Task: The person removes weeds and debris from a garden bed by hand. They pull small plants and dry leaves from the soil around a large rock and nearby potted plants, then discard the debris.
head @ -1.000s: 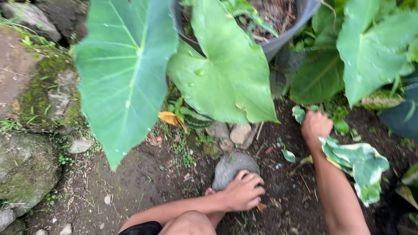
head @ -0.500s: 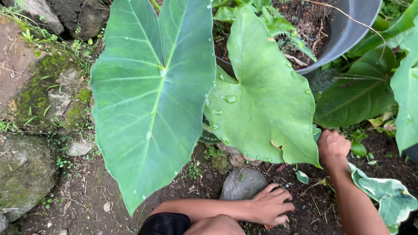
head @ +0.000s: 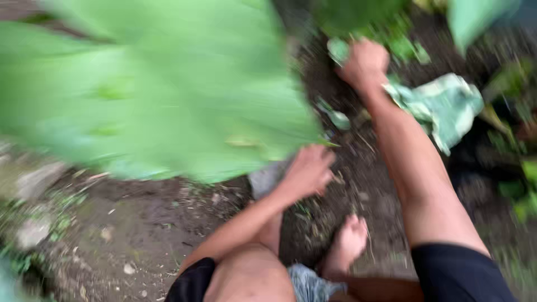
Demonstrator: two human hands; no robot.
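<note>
The left hand (head: 307, 170) rests spread on the grey stone (head: 265, 179), partly under the big leaf (head: 151, 89). Beyond the stone, the right hand (head: 364, 61) seems fisted in soil (head: 335, 212); blur hides any contents.

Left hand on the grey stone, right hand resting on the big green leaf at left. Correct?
Not quite. The left hand is on the grey stone, but the right hand is on the soil at upper right, beside a pale crumpled leaf; the head view shows it.
</note>
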